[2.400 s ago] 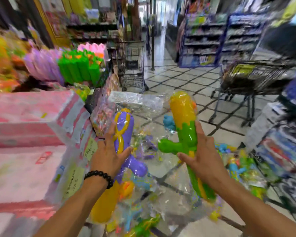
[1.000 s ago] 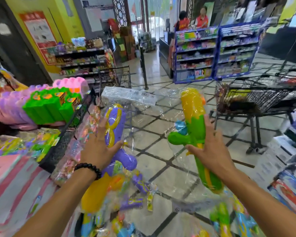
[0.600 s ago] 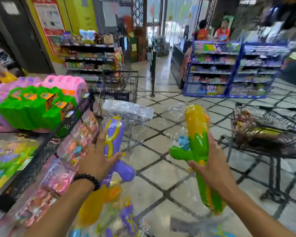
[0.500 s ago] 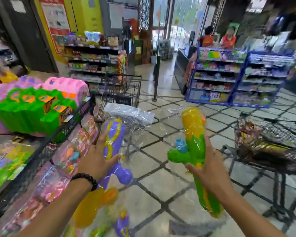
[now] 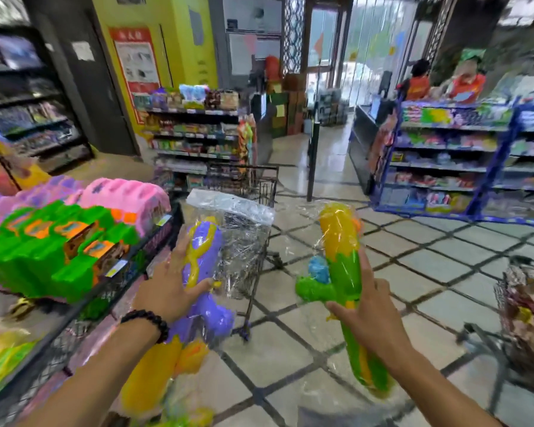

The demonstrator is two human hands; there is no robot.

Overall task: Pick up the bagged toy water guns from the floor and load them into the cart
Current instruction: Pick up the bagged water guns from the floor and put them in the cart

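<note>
Both hands are raised at chest height over a floor of pale square tiles with dark grout lines running diagonally. Left hand, with a black beaded bracelet on its wrist, is gripping a purple and yellow plastic water gun in a crinkled clear bag, fingers spread along the barrel and thumb curling round the near side. Right hand is holding a green and yellow plastic water gun in its own clear bag, thumb across the front and fingers wrapping behind; both guns are standing nearly upright, muzzles up.

Just beyond the left hand's gun, a black wire shopping cart is standing on the tiles, partly hidden by the glossy bag. Far right of the right hand, another wire cart is holding shiny packets. Left of the left hand, a black wire display rack is carrying green and pink blocky toys. Ahead, blue metal shelving and a yellow wall are lining the room, and two people in orange tops are standing behind a counter.
</note>
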